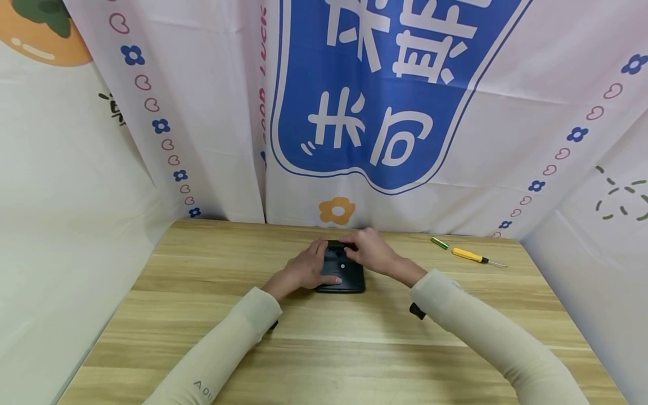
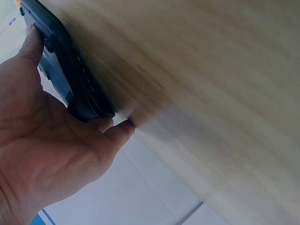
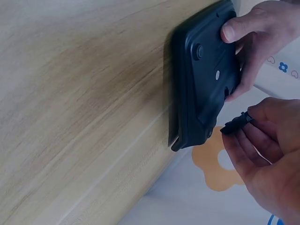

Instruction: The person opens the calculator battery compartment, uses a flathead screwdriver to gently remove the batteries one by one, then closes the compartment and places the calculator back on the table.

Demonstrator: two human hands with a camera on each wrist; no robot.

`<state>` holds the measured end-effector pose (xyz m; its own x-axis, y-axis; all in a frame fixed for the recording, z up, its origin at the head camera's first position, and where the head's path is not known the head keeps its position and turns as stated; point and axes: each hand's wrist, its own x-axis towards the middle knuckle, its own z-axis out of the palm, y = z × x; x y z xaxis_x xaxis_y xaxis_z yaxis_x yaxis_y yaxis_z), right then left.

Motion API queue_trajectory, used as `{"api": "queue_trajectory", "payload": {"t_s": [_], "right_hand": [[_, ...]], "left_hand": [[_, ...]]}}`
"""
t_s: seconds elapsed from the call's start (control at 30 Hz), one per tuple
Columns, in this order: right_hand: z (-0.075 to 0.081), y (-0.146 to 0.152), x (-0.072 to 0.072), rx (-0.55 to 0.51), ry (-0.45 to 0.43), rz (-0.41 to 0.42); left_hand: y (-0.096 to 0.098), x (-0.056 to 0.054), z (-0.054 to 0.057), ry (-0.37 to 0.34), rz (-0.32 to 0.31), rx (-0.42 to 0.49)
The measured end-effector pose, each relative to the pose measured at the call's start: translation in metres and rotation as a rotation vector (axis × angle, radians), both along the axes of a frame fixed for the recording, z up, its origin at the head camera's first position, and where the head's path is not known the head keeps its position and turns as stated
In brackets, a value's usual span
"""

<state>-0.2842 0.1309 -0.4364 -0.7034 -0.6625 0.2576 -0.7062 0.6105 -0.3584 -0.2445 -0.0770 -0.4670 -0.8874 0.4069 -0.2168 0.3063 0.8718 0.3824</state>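
Note:
A black desk calculator [image 1: 350, 279] lies back side up near the far edge of the table, with round feet and a small pale sticker on its back. My left hand [image 1: 306, 267] grips its left side, the thumb resting on the back and the other fingers at the left and far edges. Between thumb and fingertips, my right hand [image 1: 373, 251] pinches a small black battery cover [image 3: 236, 123]. In the right wrist view the cover is just off the calculator's thicker far end [image 3: 194, 133]. The calculator's front is hidden beneath it.
To the right on the wooden table [image 1: 354, 360] lies a green battery [image 1: 439, 243]. Beside it is a screwdriver [image 1: 471, 256] with a yellow handle, its shaft pointing right. A printed cloth [image 1: 304, 197] hangs right behind the table's far edge.

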Motion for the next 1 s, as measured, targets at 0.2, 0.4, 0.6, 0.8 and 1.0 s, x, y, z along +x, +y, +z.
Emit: {"api": "queue_trajectory", "payload": {"t_s": [0.2, 0.4, 0.6, 0.8, 1.0], "right_hand": [[-0.002, -0.003, 0.002, 0.065, 0.053, 0.052], [-0.004, -0.007, 0.004, 0.155, 0.137, 0.087], [-0.009, -0.010, 0.006, 0.212, 0.180, 0.117], [-0.012, -0.014, 0.006, 0.234, 0.201, 0.117], [-0.015, -0.017, 0.008, 0.295, 0.218, 0.085]], "left_hand": [[0.000, -0.001, 0.000, -0.009, 0.002, 0.000], [-0.001, 0.000, 0.001, -0.005, 0.001, 0.002], [-0.001, 0.001, 0.001, 0.004, -0.008, -0.007], [-0.001, 0.000, 0.002, 0.008, -0.009, -0.029], [0.000, 0.001, 0.002, 0.006, -0.009, -0.022]]}}
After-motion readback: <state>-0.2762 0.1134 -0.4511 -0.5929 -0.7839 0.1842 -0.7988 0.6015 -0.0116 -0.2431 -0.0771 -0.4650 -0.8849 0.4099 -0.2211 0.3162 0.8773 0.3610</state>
